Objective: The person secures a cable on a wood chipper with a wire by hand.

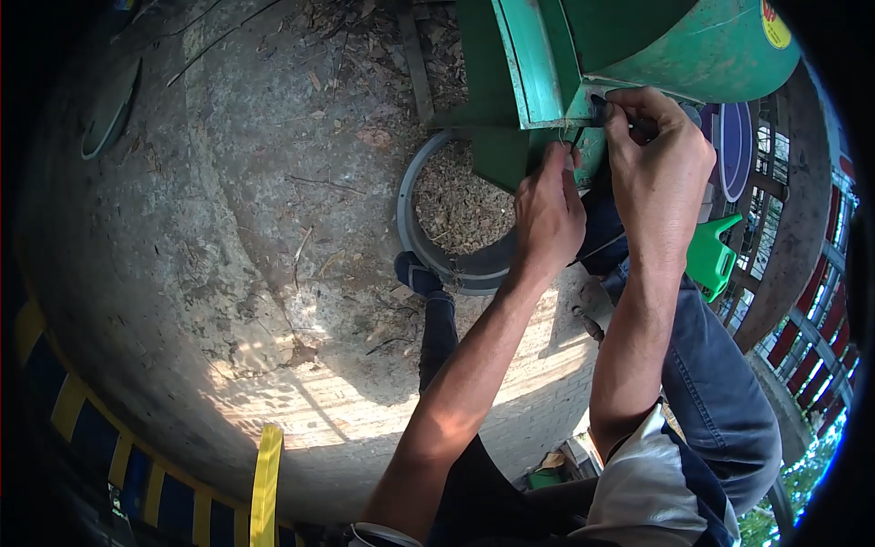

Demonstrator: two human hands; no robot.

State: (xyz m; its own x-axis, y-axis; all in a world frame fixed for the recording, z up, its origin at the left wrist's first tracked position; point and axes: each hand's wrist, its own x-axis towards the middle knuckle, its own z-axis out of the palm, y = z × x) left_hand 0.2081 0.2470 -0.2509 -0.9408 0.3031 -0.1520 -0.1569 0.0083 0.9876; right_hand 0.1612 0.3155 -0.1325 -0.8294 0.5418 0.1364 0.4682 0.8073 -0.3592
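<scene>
A green metal machine (pixel 638 50) with a boxy chute (pixel 533 64) fills the top right. Just under the lower edge of its frame, my left hand (pixel 551 208) is closed in a pinch on a thin wire (pixel 562 135). My right hand (pixel 663 150) is closed too, thumb and forefinger pressed around a small dark piece (pixel 598 108) against the corner of the green frame; I cannot tell what this piece is. Below the chute stands a round grey tub (pixel 407 219) holding dry chopped plant matter, partly hidden by my left hand and the machine.
Dry leaves and twigs litter the concrete floor (pixel 246 210). A bright green plastic item (pixel 711 258) and a purple rimmed container (pixel 735 150) stand at right by a slatted fence. A yellow bar (pixel 266 483) rises at the bottom. My sandalled foot (pixel 416 273) is beside the tub.
</scene>
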